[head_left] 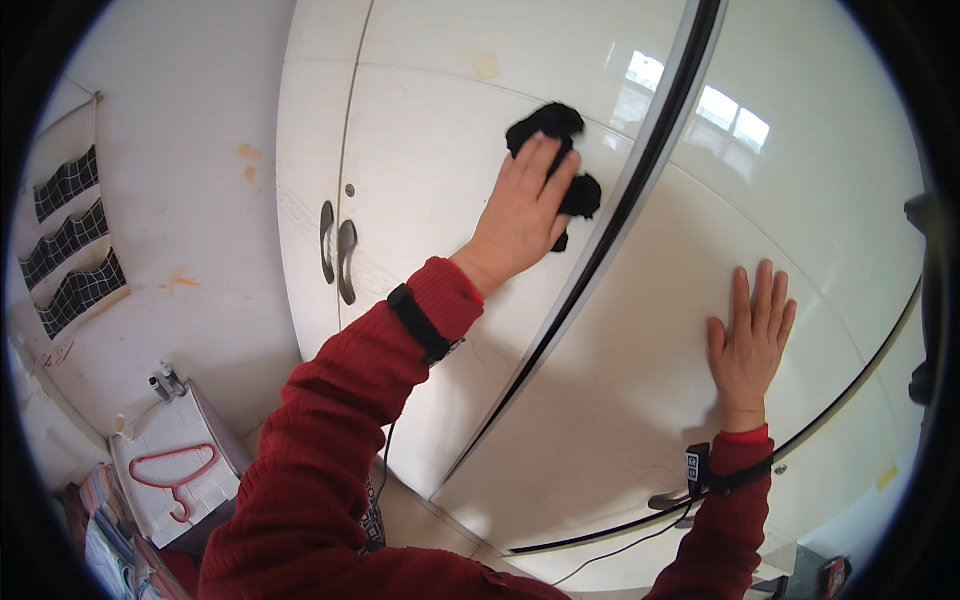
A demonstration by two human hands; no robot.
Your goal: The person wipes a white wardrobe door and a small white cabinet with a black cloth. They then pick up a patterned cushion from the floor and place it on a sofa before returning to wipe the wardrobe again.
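My left hand point(515, 215) presses a bunched black cloth point(545, 122) against the glossy white wardrobe door point(430, 130). Its fingers lie over the middle of the cloth, and folds stick out above and to the right of them. Further right, across a dark strip with a silvery edge point(610, 240), my right hand point(750, 350) rests flat on another white panel point(640, 340). The fingers of that hand point upward, and it holds nothing. Red sleeves cover both arms, with a black strap around each wrist.
Two dark curved handles point(347, 262) stand out from the doors at left. A small cabinet point(222, 455) at lower left bears a red hanger point(180, 490) and small bottles point(170, 380). Folded clothes point(110, 530) lie beside it. A checked pocket organizer point(70, 240) hangs on the wall.
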